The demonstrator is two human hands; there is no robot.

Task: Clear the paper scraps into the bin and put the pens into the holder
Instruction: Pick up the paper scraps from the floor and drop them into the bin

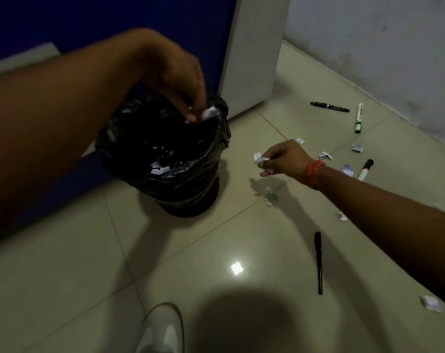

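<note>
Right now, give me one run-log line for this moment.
left hand: crumpled white paper scrap over black-lined bin | right hand: second scrap, short of bin | pens on tiled floor

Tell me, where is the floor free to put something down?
Free: the tiles left of the black pen, in front of the bin. Crowded: the right side, with paper scraps and the green marker near the wall.

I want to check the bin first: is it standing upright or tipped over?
Upright. The bin stands on its base on the floor, its open mouth facing up.
</note>
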